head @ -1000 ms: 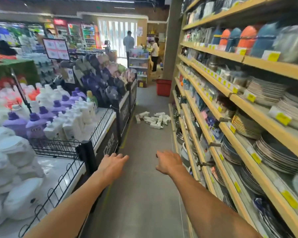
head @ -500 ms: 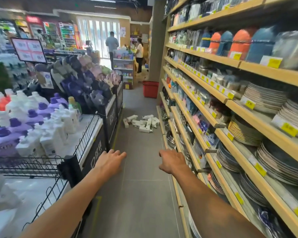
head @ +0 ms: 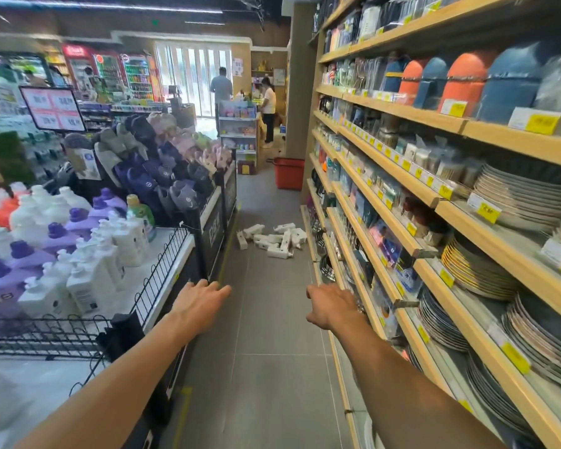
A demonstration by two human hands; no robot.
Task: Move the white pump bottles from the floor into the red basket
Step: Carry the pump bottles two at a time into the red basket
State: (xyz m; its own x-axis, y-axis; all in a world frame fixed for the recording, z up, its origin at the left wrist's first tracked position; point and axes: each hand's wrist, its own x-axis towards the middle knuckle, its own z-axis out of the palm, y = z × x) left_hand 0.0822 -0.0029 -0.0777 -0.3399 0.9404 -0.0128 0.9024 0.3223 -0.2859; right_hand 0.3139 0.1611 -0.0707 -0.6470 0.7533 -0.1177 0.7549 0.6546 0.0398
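While left hand (head: 201,306) shows straight fingers and right hand (head: 331,307) loosely curled ones, both empty, white pump bottles (head: 272,239) lie heaped on the floor (head: 266,351) ahead, red basket (head: 289,175) beyond: step close, grip bodies.

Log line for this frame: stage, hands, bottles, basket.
stage: nothing picked | left hand: open, empty | right hand: loosely curled, empty | white pump bottles: heaped on floor ahead | red basket: on floor beyond them

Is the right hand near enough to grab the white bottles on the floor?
Probably not from here. The right hand hangs empty, well short of the white pump bottles lying farther down the aisle. The floor between looks free, so walking closer should work.
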